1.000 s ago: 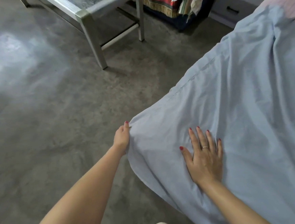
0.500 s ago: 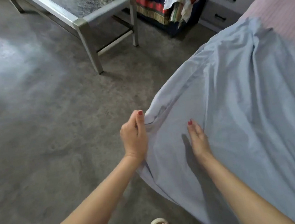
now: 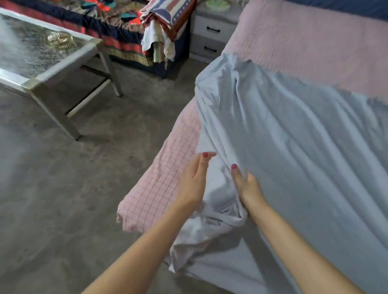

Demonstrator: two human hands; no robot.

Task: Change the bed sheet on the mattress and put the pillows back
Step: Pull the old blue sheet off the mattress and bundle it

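Two hands gather the sheet off the corner.
The blue sheet [image 3: 305, 161], flat a second ago, now lifts, baring the pink mattress [image 3: 159, 191]; removal is under way. Right hand [image 3: 247, 189] grips a fold; left hand [image 3: 195, 179] touches it, fingers straight. Open floor [image 3: 53, 204] lies left.

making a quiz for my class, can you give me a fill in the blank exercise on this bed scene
1. The right hand grips a bunch of the light ____ sheet.
2. The cover under that sheet, bared at the bed's corner, is pink with a ____ pattern.
3. The left hand has its fingers ____, beside the sheet.
4. The table on the floor has a ____ frame.

Missing words: blue; checked; straight; metal
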